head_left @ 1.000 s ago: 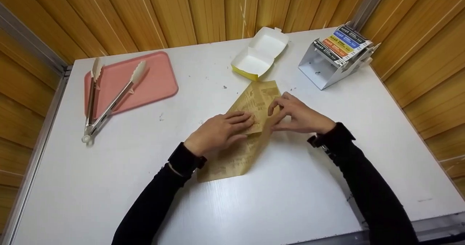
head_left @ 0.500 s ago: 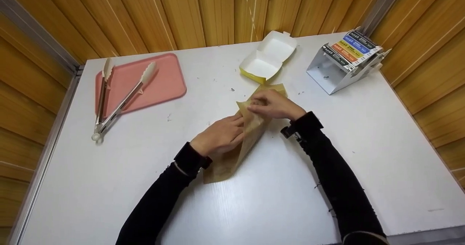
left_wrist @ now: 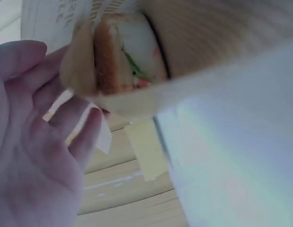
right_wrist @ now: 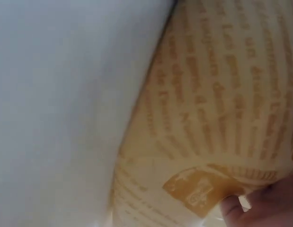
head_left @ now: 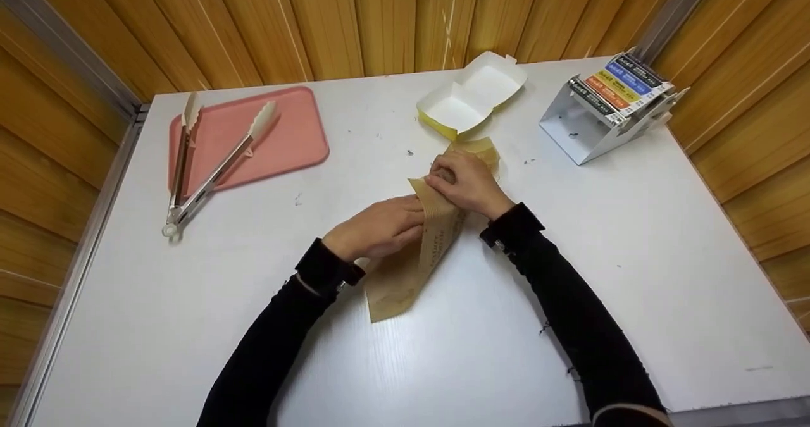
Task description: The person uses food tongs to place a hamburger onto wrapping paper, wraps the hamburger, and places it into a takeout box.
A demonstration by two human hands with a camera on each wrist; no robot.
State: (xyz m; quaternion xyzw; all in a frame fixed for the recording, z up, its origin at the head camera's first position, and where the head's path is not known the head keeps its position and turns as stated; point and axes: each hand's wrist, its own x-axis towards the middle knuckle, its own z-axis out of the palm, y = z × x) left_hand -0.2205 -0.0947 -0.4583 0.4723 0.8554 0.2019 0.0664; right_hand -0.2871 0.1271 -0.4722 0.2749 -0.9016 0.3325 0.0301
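Brown newsprint wrapping paper (head_left: pixel 440 243) lies across the middle of the table, its right side folded up and over. My right hand (head_left: pixel 468 183) pinches the raised flap near its upper edge, with printed lettering on the paper (right_wrist: pixel 222 94) filling much of the right wrist view. My left hand (head_left: pixel 383 228) reaches from the left, fingers extended with their tips hidden under the flap. Inside the paper, the left wrist view shows a filled bread sandwich (left_wrist: pixel 132 52) with browned crust, white filling and bits of green and red. From the head view, paper and hands hide it.
Behind the paper stands an opened white and yellow takeaway box (head_left: pixel 468 98). A pink tray (head_left: pixel 291 133) with metal tongs (head_left: pixel 218 167) across it sits back left. At back right is a white metal holder (head_left: pixel 563 120) bearing colourful labelled rolls (head_left: pixel 623 85).
My right hand has carried the paper's right edge up and leftward over the sandwich. My left hand, earlier pressing on top of the paper, now has its fingertips covered by the flap.
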